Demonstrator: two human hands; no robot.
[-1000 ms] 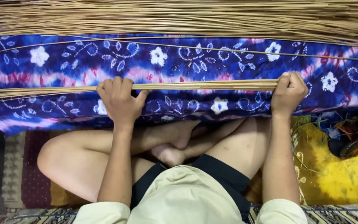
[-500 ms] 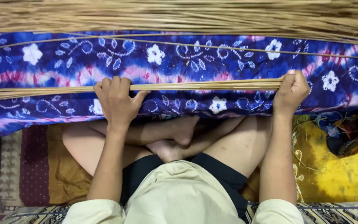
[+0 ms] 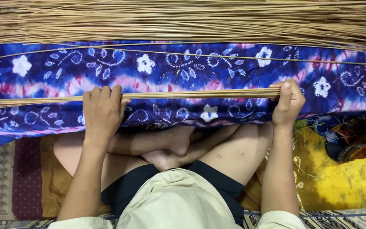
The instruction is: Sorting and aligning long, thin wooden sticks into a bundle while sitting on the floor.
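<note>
I sit cross-legged and hold a thin bundle of long tan sticks (image 3: pixel 191 94) level across a blue and pink tie-dye cloth (image 3: pixel 170 68). My left hand (image 3: pixel 101 112) wraps over the bundle near its middle, fingers curled on top. At the bundle's right end, my right hand (image 3: pixel 288 102) grips the stick tips. The sticks run on past my left hand to the left edge of the view.
A big heap of the same tan sticks (image 3: pixel 183 19) lies along the far side of the cloth. Two loose sticks (image 3: pixel 217 55) rest across the cloth. A yellow cloth (image 3: pixel 348 178) lies at my right, patterned mats (image 3: pixel 5 178) at my left.
My left hand has slid left along the bundle. The bundle and both hands sit a little lower in view, and my left knee has drawn in.
</note>
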